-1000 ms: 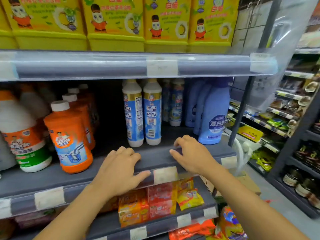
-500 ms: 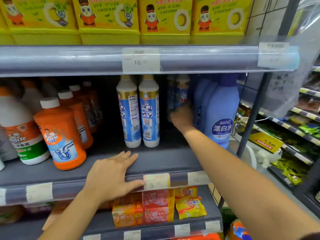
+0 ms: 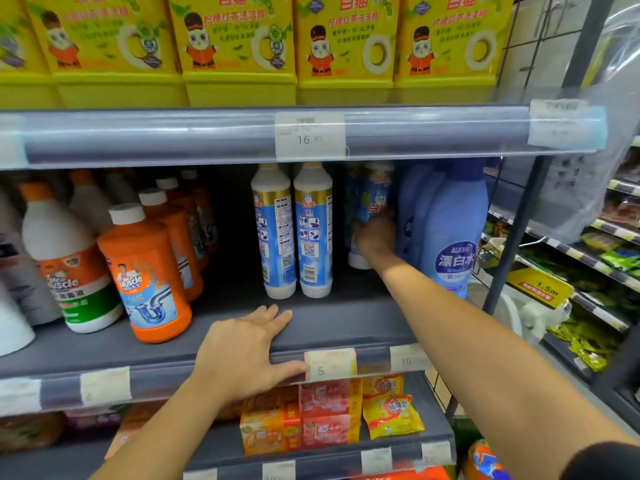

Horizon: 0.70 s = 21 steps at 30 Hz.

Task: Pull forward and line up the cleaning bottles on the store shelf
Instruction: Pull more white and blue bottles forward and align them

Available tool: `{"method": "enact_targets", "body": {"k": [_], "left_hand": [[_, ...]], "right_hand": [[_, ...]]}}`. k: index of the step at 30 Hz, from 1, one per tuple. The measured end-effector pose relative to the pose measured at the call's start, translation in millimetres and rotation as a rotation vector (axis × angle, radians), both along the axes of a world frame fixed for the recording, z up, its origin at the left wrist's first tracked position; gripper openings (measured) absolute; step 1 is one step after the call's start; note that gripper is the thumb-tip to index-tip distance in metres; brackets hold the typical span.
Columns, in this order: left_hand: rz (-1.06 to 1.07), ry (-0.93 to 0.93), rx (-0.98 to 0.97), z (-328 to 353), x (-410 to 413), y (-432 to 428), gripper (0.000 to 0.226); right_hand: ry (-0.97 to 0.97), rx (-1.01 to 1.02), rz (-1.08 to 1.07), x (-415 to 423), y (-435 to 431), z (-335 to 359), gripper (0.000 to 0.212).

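At shelf (image 3: 346, 322) back, right hand (image 3: 375, 237) now grips rear bottle (image 3: 373, 197)

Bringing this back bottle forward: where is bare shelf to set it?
Bare shelf lies in front of the back bottle that the right hand grips, between the white pair and the blue bottle. A dark lane also runs between the white pair and the orange bottles. Left of those it is crowded.

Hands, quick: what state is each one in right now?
Left hand: open, resting flat on the front edge of the shelf.
Right hand: gripping a blue-labelled bottle set back from the front row.
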<state>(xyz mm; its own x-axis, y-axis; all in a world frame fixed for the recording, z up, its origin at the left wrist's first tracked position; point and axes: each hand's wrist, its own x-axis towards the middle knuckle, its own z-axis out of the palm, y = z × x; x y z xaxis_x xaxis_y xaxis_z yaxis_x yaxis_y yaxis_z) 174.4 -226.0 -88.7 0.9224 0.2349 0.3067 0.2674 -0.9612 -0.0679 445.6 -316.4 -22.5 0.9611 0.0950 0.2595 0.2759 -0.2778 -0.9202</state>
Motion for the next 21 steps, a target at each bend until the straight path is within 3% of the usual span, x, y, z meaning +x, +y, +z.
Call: {"method": "enact_targets", "body": {"k": [6,13,21], "left_hand": [[-0.018,0.002,0.038,-2,0,0,0.102],[-0.012,0.028,0.054,-1,0,-3,0.100],[-0.012,0.056,0.015,2,-1,-2,0.103]], "right_hand": [[0.022,0.056,0.067,-32,-38,-11,0.039],[0.042,0.132,0.140,-84,-84,-17,0.044],[-0.097,0.124,0.307,-140,-60,-14,0.048]]}}
